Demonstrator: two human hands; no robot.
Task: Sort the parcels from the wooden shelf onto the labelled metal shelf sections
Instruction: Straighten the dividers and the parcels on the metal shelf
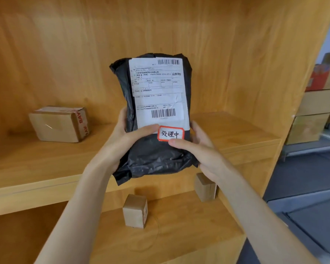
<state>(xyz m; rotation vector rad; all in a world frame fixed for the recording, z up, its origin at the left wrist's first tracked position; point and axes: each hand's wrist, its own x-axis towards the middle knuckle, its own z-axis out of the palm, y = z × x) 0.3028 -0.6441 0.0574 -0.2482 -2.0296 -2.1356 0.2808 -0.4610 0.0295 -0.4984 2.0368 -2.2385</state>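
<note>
Left hand and right hand clasp the black poly mailer by its sides; judged soft, light, slippery.

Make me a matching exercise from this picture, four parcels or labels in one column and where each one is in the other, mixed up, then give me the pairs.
1. black bag parcel
2. taped carton
3. red-edged sticker
4. small cube box

A. lower wooden shelf
B. held in left hand and right hand
C. upper wooden shelf, left
D. stuck on the black bag

Pairs: 1-B, 2-C, 3-D, 4-A
</note>
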